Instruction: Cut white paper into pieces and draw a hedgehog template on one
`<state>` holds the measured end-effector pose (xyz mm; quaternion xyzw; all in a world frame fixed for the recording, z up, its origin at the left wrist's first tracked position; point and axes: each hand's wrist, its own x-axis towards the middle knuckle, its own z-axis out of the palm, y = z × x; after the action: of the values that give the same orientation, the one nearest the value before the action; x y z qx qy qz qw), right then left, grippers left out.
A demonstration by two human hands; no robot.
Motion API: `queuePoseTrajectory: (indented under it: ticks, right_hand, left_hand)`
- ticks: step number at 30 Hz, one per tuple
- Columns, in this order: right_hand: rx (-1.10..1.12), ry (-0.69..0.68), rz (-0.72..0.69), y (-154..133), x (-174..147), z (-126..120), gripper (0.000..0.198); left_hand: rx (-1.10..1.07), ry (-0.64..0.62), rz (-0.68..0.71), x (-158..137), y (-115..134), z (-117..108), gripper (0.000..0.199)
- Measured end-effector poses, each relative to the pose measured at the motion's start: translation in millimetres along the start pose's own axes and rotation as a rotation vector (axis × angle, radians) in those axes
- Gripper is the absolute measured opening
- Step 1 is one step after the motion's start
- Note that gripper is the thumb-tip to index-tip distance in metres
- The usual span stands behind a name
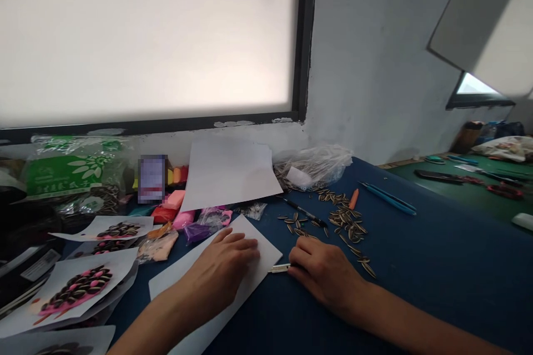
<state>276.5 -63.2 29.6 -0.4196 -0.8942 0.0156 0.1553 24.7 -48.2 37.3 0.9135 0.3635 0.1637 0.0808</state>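
Observation:
My left hand (227, 260) lies flat on a sheet of white paper (262, 241), its fingers stretched out. My right hand (327, 274) is closed around a slim utility knife (280, 268), whose pale end points left at the paper's right edge. Most of the knife's body is hidden in the fist. Just beyond that hand lie striped sunflower seeds (347, 222), scattered and in small heaps. A black pen (306, 212) rests among them, close to the paper's far corner.
Another white sheet (233, 172) leans near the wall. Printed pictures of a seed craft (79, 291) are stacked at left, by packets of coloured clay (175, 199). A green seed bag (75, 172), a clear bag of seeds (320, 165), an orange stick (353, 199) and blue tweezers (387, 198) lie around.

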Motion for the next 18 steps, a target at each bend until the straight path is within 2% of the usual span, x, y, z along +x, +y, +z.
queuePoseTrajectory:
  ticks: [3,7,13,18]
  right_hand:
    - [0.016,0.033,-0.023,1,-1,2,0.009]
    - [0.043,0.045,-0.047,5,-1,4,0.009]
    - [0.036,0.021,-0.01,11,3,-2,0.009]
    - [0.03,-0.007,0.001,12,3,-3,0.008]
  left_hand:
    - [0.036,-0.105,0.015,-14,-7,-1,0.042]
    - [0.036,-0.18,-0.026,-27,-14,10,0.046]
    - [0.064,-0.105,-0.097,-18,-17,23,0.045]
    - [0.098,-0.039,-0.043,-18,-17,23,0.041]
